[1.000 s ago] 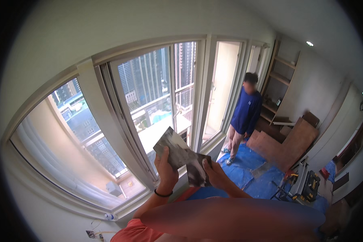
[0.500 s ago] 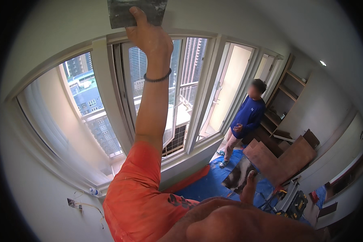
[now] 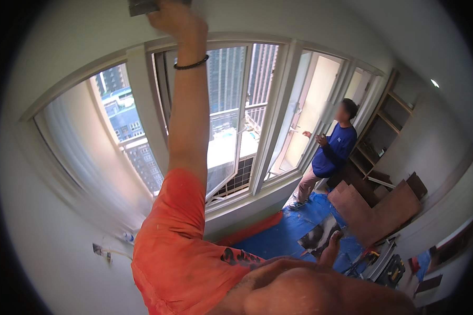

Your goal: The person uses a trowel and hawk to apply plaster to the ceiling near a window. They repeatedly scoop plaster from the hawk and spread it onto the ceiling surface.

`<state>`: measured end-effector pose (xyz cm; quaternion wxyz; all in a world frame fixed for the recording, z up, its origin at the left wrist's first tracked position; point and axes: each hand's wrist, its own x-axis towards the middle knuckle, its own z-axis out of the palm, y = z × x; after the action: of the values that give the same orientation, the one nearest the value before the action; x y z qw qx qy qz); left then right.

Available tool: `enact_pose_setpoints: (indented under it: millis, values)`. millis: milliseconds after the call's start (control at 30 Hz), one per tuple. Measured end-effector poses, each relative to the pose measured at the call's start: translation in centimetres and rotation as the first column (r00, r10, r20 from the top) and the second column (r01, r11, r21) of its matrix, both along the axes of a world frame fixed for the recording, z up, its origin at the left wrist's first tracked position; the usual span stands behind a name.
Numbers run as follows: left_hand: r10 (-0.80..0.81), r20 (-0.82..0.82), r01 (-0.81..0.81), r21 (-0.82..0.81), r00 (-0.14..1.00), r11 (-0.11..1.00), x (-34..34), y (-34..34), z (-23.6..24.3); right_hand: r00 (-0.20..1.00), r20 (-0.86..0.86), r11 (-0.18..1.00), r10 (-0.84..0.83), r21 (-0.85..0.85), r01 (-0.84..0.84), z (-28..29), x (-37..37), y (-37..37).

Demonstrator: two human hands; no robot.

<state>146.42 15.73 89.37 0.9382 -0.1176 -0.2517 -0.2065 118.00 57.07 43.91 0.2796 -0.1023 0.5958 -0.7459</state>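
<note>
High on the wall above the windows, my left hand [image 3: 177, 20], slightly blurred, grips a dark flat metal spreading blade [image 3: 143, 6], partly cut off by the top of the picture. A dark bracelet circles that wrist, below an orange sleeve. Low on the right, my right hand [image 3: 331, 247] holds a square plate [image 3: 315, 236] smeared with dark and whitish material, seen against the blue floor sheet.
A co-worker [image 3: 331, 152] in a blue top stands by the open glazed door at right. Wooden shelving [image 3: 391, 121], leaning brown boards [image 3: 368, 215], a toolbox [image 3: 391, 270] and a blue sheet [image 3: 260, 236] lie beyond. Wires hang from a wall box [image 3: 97, 251] at lower left.
My left hand has risen from beside the plate to the wall above the windows with the blade. My right hand moved right and down. The co-worker has turned toward the door, hands raised.
</note>
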Motion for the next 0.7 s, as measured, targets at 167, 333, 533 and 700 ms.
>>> enact_pose_setpoints:
  millis: [167,333,533,700]
  values:
    - [-0.136,-0.004,0.136,0.078,0.991,0.988,-2.6,0.9,1.5,0.997,-0.056,0.99,0.06,-0.125,-0.066,0.0,1.1,-2.0]
    - [-0.226,0.066,0.232,-0.115,0.972,0.966,-8.5,0.1,2.4,0.994,-0.048,0.989,-0.101,-0.116,0.095,0.7,2.8,-2.2]
    - [-0.518,0.074,0.52,-0.01,0.852,0.854,-16.0,-1.7,4.4,0.96,-0.09,0.95,-0.266,-0.192,0.246,1.5,6.0,1.4]
    - [-0.542,-0.003,0.54,-0.075,0.84,0.838,-19.4,-3.3,7.5,0.822,-0.034,0.822,-0.569,-0.013,0.569,0.2,8.5,5.4]
